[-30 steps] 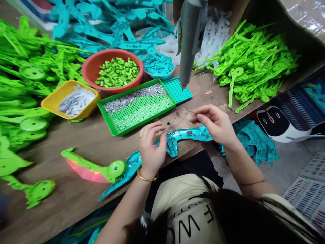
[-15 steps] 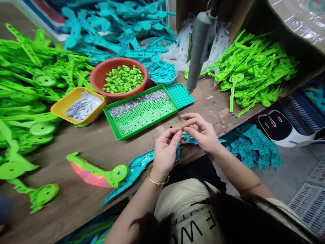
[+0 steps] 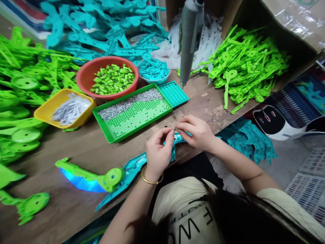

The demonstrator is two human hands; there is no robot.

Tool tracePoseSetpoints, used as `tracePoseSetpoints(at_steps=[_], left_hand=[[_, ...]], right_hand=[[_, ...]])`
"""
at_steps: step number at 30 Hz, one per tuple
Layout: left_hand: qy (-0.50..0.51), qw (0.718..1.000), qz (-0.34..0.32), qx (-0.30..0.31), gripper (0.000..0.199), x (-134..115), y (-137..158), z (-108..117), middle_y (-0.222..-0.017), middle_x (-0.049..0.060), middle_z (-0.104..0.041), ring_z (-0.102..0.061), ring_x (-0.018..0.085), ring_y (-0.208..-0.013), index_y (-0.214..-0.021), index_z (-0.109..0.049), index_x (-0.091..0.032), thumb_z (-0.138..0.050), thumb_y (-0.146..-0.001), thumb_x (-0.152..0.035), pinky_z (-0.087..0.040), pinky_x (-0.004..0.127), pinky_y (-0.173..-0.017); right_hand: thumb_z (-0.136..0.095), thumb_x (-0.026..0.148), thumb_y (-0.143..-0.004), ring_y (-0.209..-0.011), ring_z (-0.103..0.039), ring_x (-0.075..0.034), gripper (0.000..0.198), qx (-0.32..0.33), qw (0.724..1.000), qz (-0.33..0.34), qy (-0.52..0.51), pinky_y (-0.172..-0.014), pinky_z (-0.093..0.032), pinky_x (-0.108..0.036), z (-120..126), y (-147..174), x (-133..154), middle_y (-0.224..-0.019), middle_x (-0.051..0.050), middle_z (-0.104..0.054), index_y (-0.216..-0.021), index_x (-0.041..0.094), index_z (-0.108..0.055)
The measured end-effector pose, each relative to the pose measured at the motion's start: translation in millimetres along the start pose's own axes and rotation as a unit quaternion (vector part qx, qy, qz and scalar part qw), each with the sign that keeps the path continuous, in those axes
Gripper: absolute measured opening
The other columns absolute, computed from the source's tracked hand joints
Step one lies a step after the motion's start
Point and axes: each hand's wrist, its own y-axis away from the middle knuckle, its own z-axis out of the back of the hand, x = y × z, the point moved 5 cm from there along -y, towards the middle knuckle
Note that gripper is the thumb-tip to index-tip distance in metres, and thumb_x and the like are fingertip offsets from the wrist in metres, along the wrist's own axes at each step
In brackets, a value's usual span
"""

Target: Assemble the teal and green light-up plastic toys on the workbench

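A teal plastic toy half (image 3: 134,166) lies along the table's front edge, with a thin wire running in its channel. At its left end sits a lime green arm with a round disc (image 3: 114,179), edged by a translucent piece (image 3: 85,182) glowing blue. Over the right part of the teal half, my left hand (image 3: 158,152) pinches with thumb and forefinger. The fingertips of my right hand (image 3: 195,132) are pinched together against those of the left. Whatever lies between them is too small to make out; a dark speck shows beside the left fingertips.
Behind my hands are a green perforated tray of screws (image 3: 135,123), a teal tray (image 3: 175,95), a red bowl of green pieces (image 3: 82,79) and a yellow tub (image 3: 45,108). A grey electric screwdriver (image 3: 189,44) hangs above. Green parts (image 3: 250,67) spill from a carton at right.
The whole view has shifted a little, with things now further left. The translucent piece has turned from pink-red to blue. My right hand's fingers have drawn closer together; both hands still meet at the fingertips.
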Motion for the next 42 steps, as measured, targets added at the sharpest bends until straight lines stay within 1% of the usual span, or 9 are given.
tracePoseSetpoints(at_steps=[7, 10, 19, 24, 28, 31, 37, 40, 42], left_hand=[[-0.185, 0.978, -0.097, 0.023, 0.017, -8.1, -2.8, -7.6, -0.077, 0.001, -0.069, -0.059, 0.011, -0.063, -0.093, -0.068, -0.017, -0.055, -0.090, -0.028, -0.045, 0.023, -0.062], [-0.224, 0.964, -0.138, 0.032, 0.020, -12.0, -3.5, -16.4, -0.082, 0.003, -0.072, -0.063, 0.012, -0.065, -0.097, -0.068, -0.016, -0.051, -0.091, -0.024, -0.045, 0.023, -0.064], [-0.221, 0.966, -0.134, 0.002, 0.018, -9.4, -6.4, -29.6, -0.076, 0.002, -0.071, -0.063, 0.013, -0.064, -0.091, -0.068, -0.017, -0.051, -0.090, -0.022, -0.043, 0.023, -0.063], [-0.222, 0.967, -0.127, -0.006, 0.017, -8.2, -8.2, -33.3, -0.074, 0.002, -0.070, -0.062, 0.013, -0.064, -0.088, -0.068, -0.017, -0.052, -0.090, -0.022, -0.043, 0.023, -0.062], [-0.226, 0.964, -0.140, -0.025, 0.018, -12.0, -3.2, -28.9, -0.072, 0.002, -0.069, -0.061, 0.012, -0.062, -0.087, -0.068, -0.016, -0.052, -0.090, -0.022, -0.043, 0.023, -0.063], [-0.205, 0.971, -0.115, -0.035, 0.019, -9.7, -0.3, -21.1, -0.069, 0.001, -0.067, -0.058, 0.011, -0.059, -0.086, -0.068, -0.017, -0.052, -0.091, -0.026, -0.043, 0.023, -0.062], [-0.094, 0.995, 0.020, -0.004, 0.027, 11.3, -3.2, -13.1, -0.067, 0.000, -0.062, -0.055, 0.012, -0.060, -0.091, -0.067, -0.019, -0.052, -0.091, -0.041, -0.043, 0.024, -0.059], [-0.060, 0.997, 0.044, 0.008, 0.031, 18.6, -4.0, -12.7, -0.070, 0.001, -0.063, -0.056, 0.014, -0.062, -0.094, -0.067, -0.019, -0.051, -0.091, -0.046, -0.044, 0.025, -0.059], [-0.052, 0.998, 0.046, 0.009, 0.033, 21.1, -4.7, -12.6, -0.068, 0.002, -0.062, -0.055, 0.013, -0.059, -0.094, -0.067, -0.019, -0.051, -0.091, -0.048, -0.043, 0.025, -0.056]], right_hand=[[-0.044, 0.023, -0.094, -0.077, -0.055, -0.016, 0.023, 0.043, 0.997, 0.007, 0.057, -0.068, -0.044, -0.028, -11.3, 4.0, -4.4, -0.083, -0.007, -0.060, -0.087, 0.016, -0.065], [-0.045, 0.019, -0.090, -0.075, -0.054, -0.016, 0.020, 0.024, 0.998, -0.022, 0.054, -0.068, -0.043, -0.028, -14.7, 6.6, -9.9, -0.080, -0.006, -0.059, -0.081, 0.017, -0.063], [-0.050, 0.014, -0.081, -0.070, -0.051, -0.012, 0.010, -0.027, 0.985, -0.138, -0.101, -0.065, -0.044, -0.024, -18.3, 13.7, -25.7, -0.080, -0.002, -0.056, -0.076, 0.018, -0.057], [-0.052, 0.015, -0.080, -0.069, -0.050, -0.011, 0.008, -0.033, 0.975, -0.178, -0.129, -0.063, -0.043, -0.023, -21.3, 15.6, -29.1, -0.081, -0.002, -0.056, -0.076, 0.018, -0.058], [-0.051, 0.013, -0.076, -0.072, -0.051, -0.012, 0.009, -0.078, 0.964, -0.236, -0.091, -0.067, -0.043, -0.026, -10.2, 18.3, -57.1, -0.077, -0.001, -0.053, -0.071, 0.019, -0.056], [-0.050, 0.014, -0.076, -0.062, -0.046, -0.011, 0.009, -0.127, 0.941, -0.309, -0.058, -0.063, -0.041, -0.027, 9.9, 24.4, -86.4, -0.077, 0.000, -0.053, -0.070, 0.019, -0.055], [-0.054, 0.014, -0.076, -0.067, -0.050, -0.014, 0.007, -0.127, 0.935, -0.330, -0.006, -0.068, -0.044, -0.031, 35.7, 35.5, -114.5, -0.083, -0.003, -0.056, -0.079, 0.019, -0.059], [-0.056, 0.010, -0.075, -0.084, -0.056, -0.019, 0.024, -0.131, 0.937, -0.324, 0.023, -0.083, -0.046, -0.039, 37.3, 37.8, -111.2, -0.097, -0.007, -0.061, -0.096, 0.018, -0.062], [-0.058, 0.016, -0.079, -0.091, -0.059, -0.020, 0.021, -0.101, 0.948, -0.296, -0.057, -0.089, -0.046, -0.041, 25.5, 33.4, -95.5, -0.100, -0.007, -0.065, -0.099, 0.019, -0.065]])
